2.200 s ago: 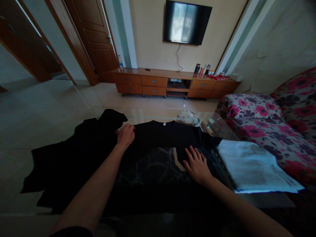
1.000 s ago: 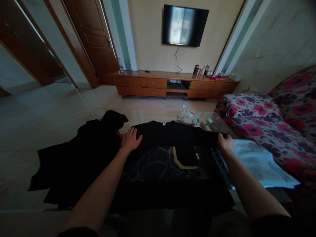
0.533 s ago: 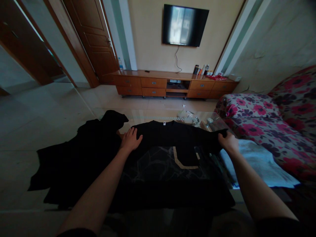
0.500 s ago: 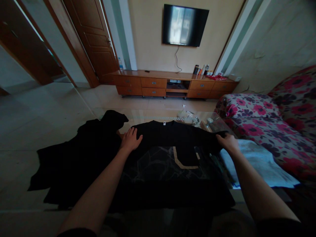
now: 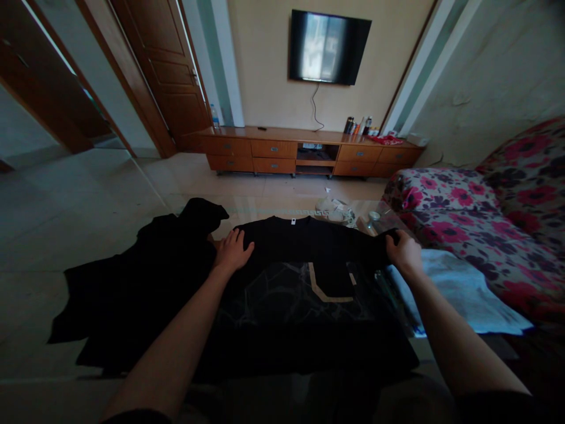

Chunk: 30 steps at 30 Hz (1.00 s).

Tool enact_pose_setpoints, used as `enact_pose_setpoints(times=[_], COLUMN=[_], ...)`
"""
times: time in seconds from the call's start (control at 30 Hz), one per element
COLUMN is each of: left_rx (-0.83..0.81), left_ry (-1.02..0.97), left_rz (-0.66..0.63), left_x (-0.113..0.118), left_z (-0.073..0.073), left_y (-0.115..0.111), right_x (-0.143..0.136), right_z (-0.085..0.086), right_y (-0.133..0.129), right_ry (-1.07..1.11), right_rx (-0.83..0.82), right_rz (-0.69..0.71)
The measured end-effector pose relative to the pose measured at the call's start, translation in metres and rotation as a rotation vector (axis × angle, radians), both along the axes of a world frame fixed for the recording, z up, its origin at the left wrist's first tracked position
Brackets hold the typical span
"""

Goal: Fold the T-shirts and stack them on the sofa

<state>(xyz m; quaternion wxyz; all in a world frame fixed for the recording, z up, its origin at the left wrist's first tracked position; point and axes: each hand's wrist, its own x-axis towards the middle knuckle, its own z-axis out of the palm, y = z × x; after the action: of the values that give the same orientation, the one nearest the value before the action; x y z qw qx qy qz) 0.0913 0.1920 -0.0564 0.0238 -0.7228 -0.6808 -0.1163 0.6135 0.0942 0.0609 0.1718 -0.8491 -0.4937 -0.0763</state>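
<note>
A black T-shirt with a dark patterned band and a tan-edged patch lies spread on a glass table, its collar on the far side. My left hand rests on the shirt's left shoulder, fingers stretched out and slightly apart. At the other side, my right hand pinches the right sleeve between thumb and fingers. To the left of the shirt lies a heap of black clothing. A folded light blue cloth is beside my right forearm.
Beyond the shirt, the glass table holds a bowl with a plastic bag and a small glass cup. A flowered sofa stands on the right. A wooden cabinet runs along the far wall under a television.
My right hand has shifted slightly, lifting and turning the sleeve edge it pinches. My left hand stays on the shoulder of the T-shirt.
</note>
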Motion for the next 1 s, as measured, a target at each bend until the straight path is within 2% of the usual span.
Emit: enact_pose_setpoints(times=[0.1,0.17,0.3,0.37,0.43,0.6,0.7,0.77,0.83,0.9,1.0], left_rx=[0.004,0.004,0.006,0.014,0.015,0.009,0.001,-0.008,-0.014,-0.016,-0.019], left_ry=[0.002,0.003,0.007,0.011,0.014,0.015,0.022,0.026,0.025,0.021,0.018], left_rz=[0.002,-0.003,-0.006,-0.004,-0.005,-0.003,-0.004,-0.006,-0.008,-0.006,-0.003], left_x=[0.000,0.001,0.001,0.001,0.002,0.001,0.001,0.002,0.002,0.002,0.001], left_z=[0.001,0.002,0.003,0.003,0.003,0.004,0.004,0.005,0.005,0.005,0.004], left_y=[-0.001,-0.001,-0.002,-0.002,-0.002,-0.002,-0.002,-0.003,-0.003,-0.003,-0.003], right_x=[-0.027,-0.048,-0.084,-0.093,-0.096,-0.091,-0.091,-0.091,-0.085,-0.072,-0.042], right_z=[0.000,-0.005,-0.023,-0.031,-0.035,-0.033,-0.033,-0.033,-0.030,-0.023,-0.010], right_y=[-0.012,-0.022,-0.037,-0.040,-0.040,-0.042,-0.045,-0.047,-0.047,-0.046,-0.045], right_ry=[-0.114,-0.217,-0.344,-0.368,-0.388,-0.373,-0.325,-0.259,-0.136,0.011,0.096], right_rx=[-0.041,-0.107,-0.351,-0.429,-0.433,-0.373,-0.405,-0.451,-0.421,-0.303,-0.187], right_rz=[0.068,0.217,0.550,0.621,0.659,0.675,0.693,0.741,0.759,0.693,0.480])
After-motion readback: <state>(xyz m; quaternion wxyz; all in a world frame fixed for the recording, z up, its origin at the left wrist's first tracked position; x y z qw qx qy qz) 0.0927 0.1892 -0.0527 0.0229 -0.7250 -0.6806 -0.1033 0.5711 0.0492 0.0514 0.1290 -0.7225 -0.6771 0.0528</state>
